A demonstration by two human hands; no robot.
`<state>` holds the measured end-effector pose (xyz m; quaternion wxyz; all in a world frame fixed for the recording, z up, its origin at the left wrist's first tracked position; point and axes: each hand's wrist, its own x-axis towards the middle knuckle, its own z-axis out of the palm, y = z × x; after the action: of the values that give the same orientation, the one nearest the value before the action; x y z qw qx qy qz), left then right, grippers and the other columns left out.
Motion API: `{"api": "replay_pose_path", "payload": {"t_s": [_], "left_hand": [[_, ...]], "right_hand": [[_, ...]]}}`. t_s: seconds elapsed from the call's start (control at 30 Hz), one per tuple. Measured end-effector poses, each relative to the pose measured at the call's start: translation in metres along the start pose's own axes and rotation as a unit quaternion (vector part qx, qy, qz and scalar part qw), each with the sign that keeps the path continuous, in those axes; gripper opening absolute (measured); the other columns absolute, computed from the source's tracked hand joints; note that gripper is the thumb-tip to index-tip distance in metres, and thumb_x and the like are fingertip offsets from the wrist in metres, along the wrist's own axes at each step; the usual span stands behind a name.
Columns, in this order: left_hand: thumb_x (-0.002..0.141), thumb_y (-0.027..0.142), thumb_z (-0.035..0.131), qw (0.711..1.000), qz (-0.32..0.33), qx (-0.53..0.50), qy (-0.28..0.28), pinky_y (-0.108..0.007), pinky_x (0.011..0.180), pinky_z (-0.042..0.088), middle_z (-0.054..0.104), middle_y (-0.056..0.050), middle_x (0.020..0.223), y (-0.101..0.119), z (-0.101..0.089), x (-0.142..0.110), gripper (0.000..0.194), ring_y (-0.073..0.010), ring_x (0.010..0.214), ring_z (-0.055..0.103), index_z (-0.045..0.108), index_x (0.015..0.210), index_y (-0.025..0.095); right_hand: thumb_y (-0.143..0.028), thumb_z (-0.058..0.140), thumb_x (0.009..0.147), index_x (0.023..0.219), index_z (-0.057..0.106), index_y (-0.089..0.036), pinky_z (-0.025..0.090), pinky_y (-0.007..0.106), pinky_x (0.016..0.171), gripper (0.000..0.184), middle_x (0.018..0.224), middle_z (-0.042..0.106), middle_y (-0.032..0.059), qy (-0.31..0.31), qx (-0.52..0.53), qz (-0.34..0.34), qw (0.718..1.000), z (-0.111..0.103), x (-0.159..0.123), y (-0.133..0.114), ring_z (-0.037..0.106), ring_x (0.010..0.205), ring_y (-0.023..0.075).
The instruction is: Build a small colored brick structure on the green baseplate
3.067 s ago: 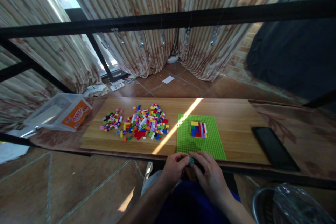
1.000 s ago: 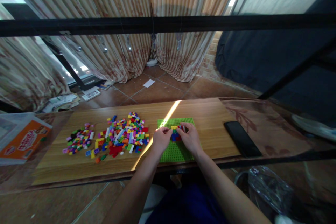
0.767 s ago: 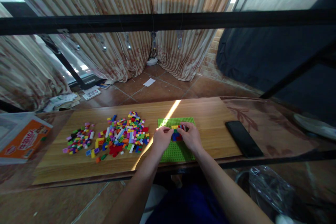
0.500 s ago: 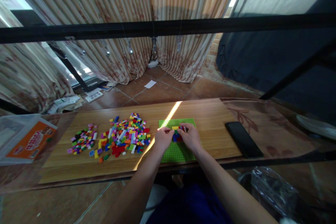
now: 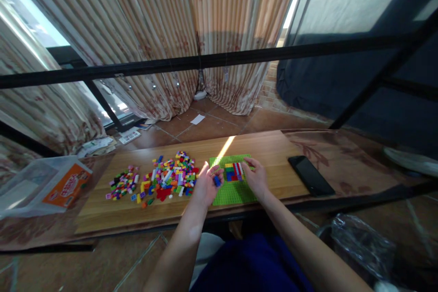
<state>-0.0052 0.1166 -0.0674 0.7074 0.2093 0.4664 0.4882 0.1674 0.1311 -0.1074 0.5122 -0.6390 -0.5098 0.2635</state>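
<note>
A green studded baseplate (image 5: 236, 198) lies on the wooden board in front of me. On it sits a block of joined toy bricks (image 5: 233, 172) in yellow, green, blue, red and white. At the plate's left edge, my left hand (image 5: 206, 186) is turned palm up, its fingers curled around a blue brick (image 5: 217, 181). My right hand (image 5: 256, 178) is at the right side of the joined bricks. Its thumb and fingers are slightly apart, with nothing visible between them.
Loose colored bricks lie in a large pile (image 5: 174, 175) and a smaller pile (image 5: 125, 182) on the left. A clear plastic box (image 5: 30, 178) with an orange label stands at far left. A black phone (image 5: 310, 175) lies to the right. A black bar (image 5: 219, 60) crosses beyond the table.
Both hands have moved apart from the joined bricks, showing their red and white stripes. My left hand has turned palm up, revealing a blue brick. The camera view has shifted.
</note>
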Motion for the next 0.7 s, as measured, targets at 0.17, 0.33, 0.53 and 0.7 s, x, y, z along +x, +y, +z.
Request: {"api": "replay_pose_path", "payload": {"t_s": [0.17,0.33,0.53,0.7], "left_hand": [[0.093,0.051,0.036,0.97,-0.052,-0.227,-0.065,-0.033,0.073,0.055,0.067,-0.015,0.091,0.002,-0.003,-0.027,0.051,-0.0202,0.08,0.066,0.062,0.099,0.009],[0.092,0.05,0.039,0.97,-0.025,-0.233,-0.063,-0.033,0.083,0.053,0.067,-0.015,0.098,-0.004,0.003,-0.04,0.048,-0.0218,0.093,0.065,0.064,0.101,0.01],[0.091,0.043,0.048,0.973,0.012,-0.229,-0.033,-0.029,0.095,0.046,0.067,-0.011,0.098,-0.034,-0.007,-0.052,0.038,-0.0174,0.095,0.063,0.067,0.096,0.011],[0.084,0.039,0.06,0.979,0.04,-0.202,-0.01,-0.032,0.096,0.045,0.067,-0.011,0.099,-0.053,-0.022,-0.06,0.031,-0.0194,0.099,0.062,0.068,0.095,0.012]], "right_hand": [[-0.042,0.057,0.081,0.1,0.068,-0.016,0.051,0.032,0.071,0.034,0.096,0.071,0.0091,-0.069,0.083,-0.016,0.994,-0.003,-0.046,-0.028,0.064,0.08,0.0197],[-0.034,0.06,0.083,0.099,0.067,-0.018,0.048,0.031,0.072,0.024,0.088,0.068,0.0055,-0.134,0.05,-0.062,0.988,0.005,-0.085,-0.047,0.062,0.077,0.0175],[-0.021,0.058,0.082,0.093,0.067,-0.019,0.049,0.031,0.075,0.014,0.089,0.066,0.0056,-0.177,0.007,-0.064,0.982,0.011,-0.106,-0.043,0.062,0.079,0.0179],[-0.021,0.05,0.086,0.093,0.067,-0.02,0.05,0.034,0.081,0.019,0.092,0.068,0.0072,-0.223,0.014,-0.062,0.973,0.015,-0.116,-0.036,0.064,0.087,0.0202]]}}
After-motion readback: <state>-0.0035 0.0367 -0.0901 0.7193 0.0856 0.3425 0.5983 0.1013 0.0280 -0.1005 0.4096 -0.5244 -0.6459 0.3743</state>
